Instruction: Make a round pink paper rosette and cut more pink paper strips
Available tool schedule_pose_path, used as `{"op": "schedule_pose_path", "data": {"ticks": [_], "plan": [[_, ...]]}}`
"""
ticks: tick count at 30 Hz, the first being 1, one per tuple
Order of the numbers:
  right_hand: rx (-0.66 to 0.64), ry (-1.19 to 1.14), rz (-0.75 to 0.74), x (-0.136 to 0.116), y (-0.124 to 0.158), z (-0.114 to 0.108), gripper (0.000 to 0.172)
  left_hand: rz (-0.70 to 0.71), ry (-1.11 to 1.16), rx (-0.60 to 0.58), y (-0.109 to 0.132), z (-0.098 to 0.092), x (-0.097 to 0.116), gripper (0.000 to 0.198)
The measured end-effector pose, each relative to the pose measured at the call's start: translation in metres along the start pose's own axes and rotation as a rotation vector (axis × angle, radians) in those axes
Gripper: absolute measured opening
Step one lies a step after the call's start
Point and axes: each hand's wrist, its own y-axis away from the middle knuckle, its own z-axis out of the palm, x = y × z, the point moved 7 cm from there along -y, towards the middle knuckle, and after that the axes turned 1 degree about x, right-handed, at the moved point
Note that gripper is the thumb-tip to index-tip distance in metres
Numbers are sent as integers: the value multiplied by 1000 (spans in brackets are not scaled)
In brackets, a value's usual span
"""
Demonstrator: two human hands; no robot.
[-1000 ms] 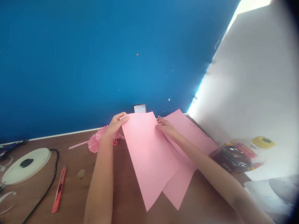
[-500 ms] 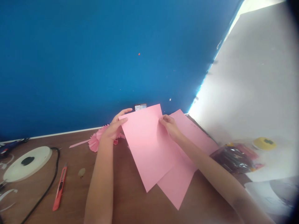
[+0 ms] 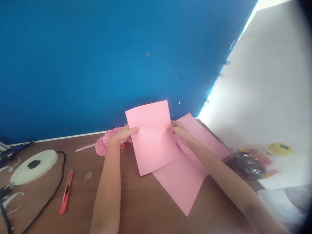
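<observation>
A pink sheet of paper (image 3: pixel 152 143) is held up between my two hands, tilted toward me. My left hand (image 3: pixel 125 132) pinches its left edge, thumb on the front and fingers behind. At the right edge, my right hand (image 3: pixel 179 130) grips the sheet with its fingers closed. Beneath it, another pink sheet (image 3: pixel 182 185) lies on the brown table (image 3: pixel 143 208), and more pink paper (image 3: pixel 202 133) extends behind my right forearm. Just left of my left hand sits a pleated pink paper fan (image 3: pixel 103 144), partly hidden by that hand, with a thin pink strip beside it.
A red box cutter (image 3: pixel 66 193) lies left of my left forearm. Farther left are a white round disc (image 3: pixel 35 166) and a black cable (image 3: pixel 52 191). Plastic-wrapped items (image 3: pixel 251 164) and a yellow roll (image 3: pixel 279 148) stand at right. A blue wall (image 3: pixel 109 65) rises behind.
The held sheet has been raised and turned more upright. My left hand has shifted from its top left corner down along the left edge, and the sheet's lower end has swung left.
</observation>
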Motion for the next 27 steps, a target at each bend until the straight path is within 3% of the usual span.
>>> {"op": "schedule_pose_path", "data": {"ticks": [6, 12, 17, 19, 23, 27], "plan": [[-24, 78, 56, 5, 2, 2, 31, -21, 85, -96, 6, 4, -2, 56], [141, 67, -25, 15, -10, -18, 24, 31, 8, -227, 13, 5, 0, 58], [126, -75, -135, 14, -13, -21, 17, 412, 140, -572, 27, 22, 33, 59], [98, -89, -176, 9, -12, -19, 19, 477, 234, -658, 30, 28, 40, 62], [-78, -78, -289, -4, -9, -9, 20, 294, 257, -703, 25, 50, 38, 57], [-156, -52, -363, -15, -5, -3, 18, 99, 47, -698, 21, 82, 28, 68]]}}
